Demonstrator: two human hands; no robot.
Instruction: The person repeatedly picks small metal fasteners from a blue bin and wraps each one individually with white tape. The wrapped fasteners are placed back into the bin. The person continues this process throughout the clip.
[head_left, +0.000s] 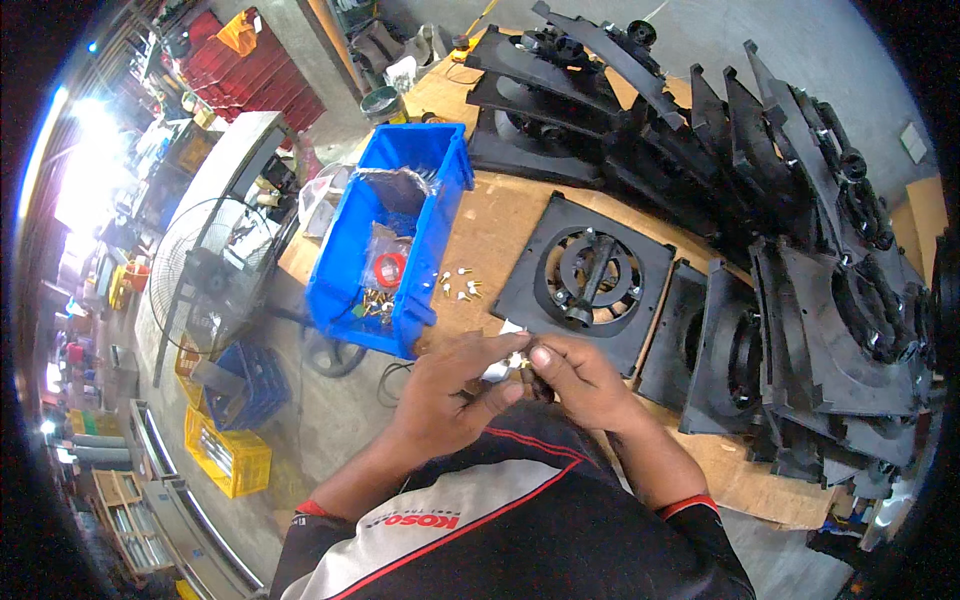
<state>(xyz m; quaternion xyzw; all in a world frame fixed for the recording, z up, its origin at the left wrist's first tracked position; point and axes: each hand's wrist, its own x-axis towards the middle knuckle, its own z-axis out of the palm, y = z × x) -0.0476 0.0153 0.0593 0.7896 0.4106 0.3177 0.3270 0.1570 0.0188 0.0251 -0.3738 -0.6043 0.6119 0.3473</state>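
Note:
Close to my body at the table's near edge, my left hand [440,385] and my right hand [588,382] meet with fingers pinched. Between the fingertips is a small white-and-brass fitting [517,361], partly hidden by them. Just beyond lies a black square plate [535,243] with a round slotted opening and a short tube across it. Several similar small brass fittings [463,292] with pale heads lie loose on the wooden table [490,205]. A blue bin [335,300] left of them holds more brass pieces, a red ring and plastic bags.
Many more black plates [720,150] are stacked and leaned along the back and right of the table. A pedestal fan [205,275] stands at the left. A yellow crate [228,452] and a dark blue crate [245,385] sit on the floor.

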